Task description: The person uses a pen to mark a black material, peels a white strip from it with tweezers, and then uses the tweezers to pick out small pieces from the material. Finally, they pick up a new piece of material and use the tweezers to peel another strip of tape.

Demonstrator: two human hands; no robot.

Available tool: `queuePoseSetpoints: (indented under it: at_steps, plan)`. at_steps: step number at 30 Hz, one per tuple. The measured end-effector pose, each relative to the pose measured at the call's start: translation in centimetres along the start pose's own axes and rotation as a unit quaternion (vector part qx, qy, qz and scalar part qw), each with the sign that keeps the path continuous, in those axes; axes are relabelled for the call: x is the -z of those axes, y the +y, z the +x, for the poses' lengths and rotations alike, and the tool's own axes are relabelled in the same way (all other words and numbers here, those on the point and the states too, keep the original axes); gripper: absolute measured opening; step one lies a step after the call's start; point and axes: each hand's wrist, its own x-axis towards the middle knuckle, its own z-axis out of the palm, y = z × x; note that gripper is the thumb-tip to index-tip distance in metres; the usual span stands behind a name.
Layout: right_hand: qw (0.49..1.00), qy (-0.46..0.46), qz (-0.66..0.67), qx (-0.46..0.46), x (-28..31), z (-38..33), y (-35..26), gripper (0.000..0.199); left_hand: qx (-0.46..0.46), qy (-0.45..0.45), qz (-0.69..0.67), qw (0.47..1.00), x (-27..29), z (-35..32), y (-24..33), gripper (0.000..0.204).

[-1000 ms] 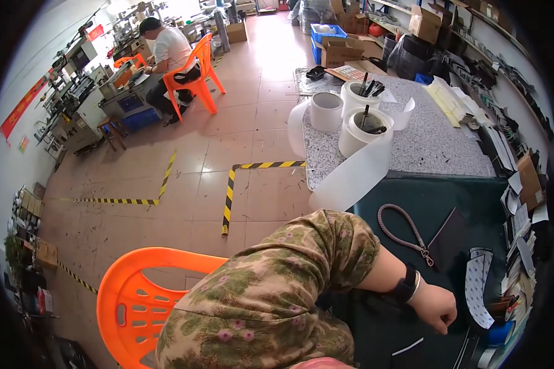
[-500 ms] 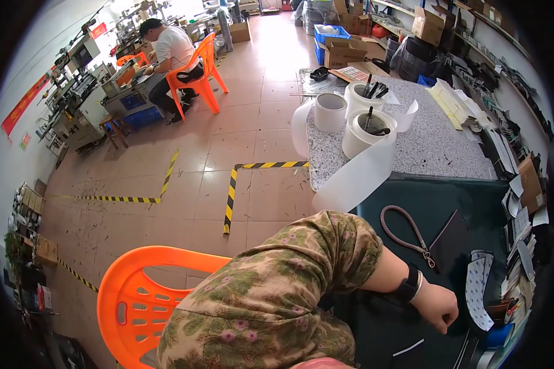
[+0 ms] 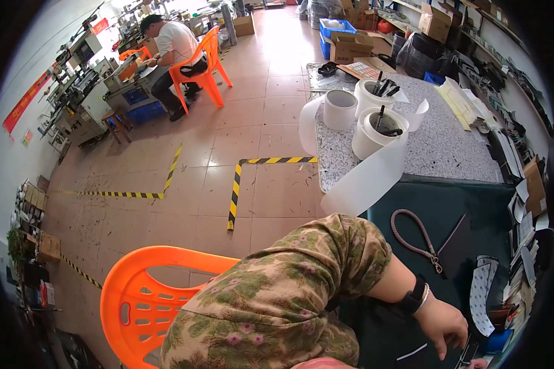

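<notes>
Workshop: tiled floor [image 3: 271,129], dark green mat [image 3: 449,209], speckled tabletop [image 3: 437,147].

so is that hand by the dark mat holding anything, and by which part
Nothing is clearly held. The hand hangs palm down over the dark mat, fingers curled loosely; whether the fingertips pinch something small cannot be told. The braided cord lies apart, untouched.

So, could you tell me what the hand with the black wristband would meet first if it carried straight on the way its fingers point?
That hand points down at the dark green mat. Its fingertips would probably meet the mat beside the thin white strip, though the height above it is unclear.
</notes>
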Motion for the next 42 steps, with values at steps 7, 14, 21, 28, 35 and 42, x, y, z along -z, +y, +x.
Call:
queuePoseSetpoints:
  at_steps: [7, 14, 21, 28, 35, 42]
  plan:
    - [0.995, -0.045, 0.077, 0.035, -5.4, 3.8, -0.4, 0.023, -0.023, 0.034, 0.068, 0.997, 0.0, 0.0, -0.7, 0.031]
    - [0.989, -0.003, 0.145, -0.017, -6.4, 2.8, -3.1, 0.021, 0.004, 0.071, 0.077, 0.994, 0.5, 0.2, 0.4, 0.025]
    - [0.953, -0.039, 0.300, -0.015, -4.9, 3.2, -0.7, 0.023, -0.079, 0.117, 0.127, 0.982, -0.1, 0.5, -0.1, 0.020]
    - [0.937, -0.040, 0.345, -0.047, -3.2, 3.2, 2.3, 0.025, -0.025, 0.091, 0.078, 0.993, 0.8, 0.1, 0.2, 0.021]
    - [0.962, 0.050, 0.241, -0.115, -5.7, 2.0, 0.2, 0.027, 0.017, 0.115, 0.065, 0.991, 0.9, -0.2, 1.6, 0.024]
    - [0.985, 0.023, 0.168, -0.041, -8.5, 1.1, -3.0, 0.028, -0.033, 0.055, 0.102, 0.993, 0.2, -0.3, 0.4, 0.024]
